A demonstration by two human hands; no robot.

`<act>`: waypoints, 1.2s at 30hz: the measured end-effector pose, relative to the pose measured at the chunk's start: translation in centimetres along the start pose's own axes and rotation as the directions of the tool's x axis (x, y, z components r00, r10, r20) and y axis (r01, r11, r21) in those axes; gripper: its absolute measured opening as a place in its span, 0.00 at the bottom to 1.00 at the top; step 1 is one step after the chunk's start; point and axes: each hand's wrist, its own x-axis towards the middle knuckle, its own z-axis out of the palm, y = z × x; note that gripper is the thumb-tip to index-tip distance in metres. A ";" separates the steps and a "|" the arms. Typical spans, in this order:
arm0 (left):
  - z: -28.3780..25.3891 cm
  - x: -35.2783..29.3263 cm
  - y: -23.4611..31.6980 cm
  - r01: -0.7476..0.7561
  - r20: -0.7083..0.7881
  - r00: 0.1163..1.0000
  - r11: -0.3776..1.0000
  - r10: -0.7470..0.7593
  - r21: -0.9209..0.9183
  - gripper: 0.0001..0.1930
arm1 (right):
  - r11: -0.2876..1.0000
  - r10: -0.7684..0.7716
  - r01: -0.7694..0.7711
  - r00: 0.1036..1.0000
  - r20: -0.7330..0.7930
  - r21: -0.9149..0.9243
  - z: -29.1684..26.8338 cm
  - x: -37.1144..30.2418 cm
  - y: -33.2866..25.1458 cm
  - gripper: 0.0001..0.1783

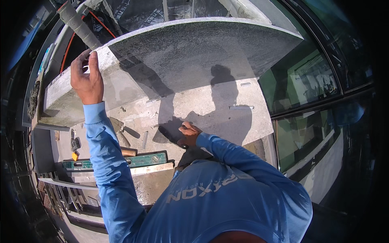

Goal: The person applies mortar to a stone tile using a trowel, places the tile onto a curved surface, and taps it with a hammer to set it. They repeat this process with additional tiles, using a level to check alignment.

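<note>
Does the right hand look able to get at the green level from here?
Likely yes: the green level lies close by, its right end uncovered, though the right hand seems to grip a dark tool.

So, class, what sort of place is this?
Probably an outdoor building site: a long green spirit level, a low grey masonry wall in sunlight and printed black sheeting behind it.

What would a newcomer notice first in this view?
Probably the long grey wall sweeping across the top, with the person's dark shadow cast over its face and the pale surface below. Next, the left hand, raised with curled fingers at the wall's upper edge on the left, and the right hand low near the centre. A green spirit level lies at lower left.
</note>
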 end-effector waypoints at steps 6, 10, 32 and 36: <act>7.4 4.1 -0.6 0.433 0.093 0.901 0.865 -0.424 -0.252 0.20 | 0.988 0.005 -0.124 0.606 -0.796 -0.089 -24.0 -7.5 5.6 0.32; 12.2 2.7 -1.3 0.614 0.094 0.720 0.568 -0.688 -0.548 0.16 | 0.878 -0.264 -0.294 0.359 -0.895 -0.377 -39.9 -14.7 7.9 0.31; 12.8 2.1 -2.9 0.547 -0.257 0.755 0.796 -0.603 -0.259 0.15 | 0.907 -0.413 -0.050 0.080 -0.907 -0.418 -44.8 -11.1 14.7 0.20; 13.4 2.2 -2.9 0.512 -0.304 0.689 0.739 -0.657 -0.437 0.14 | 0.902 -0.386 -0.153 0.138 -0.912 -0.405 -45.0 -10.5 16.3 0.21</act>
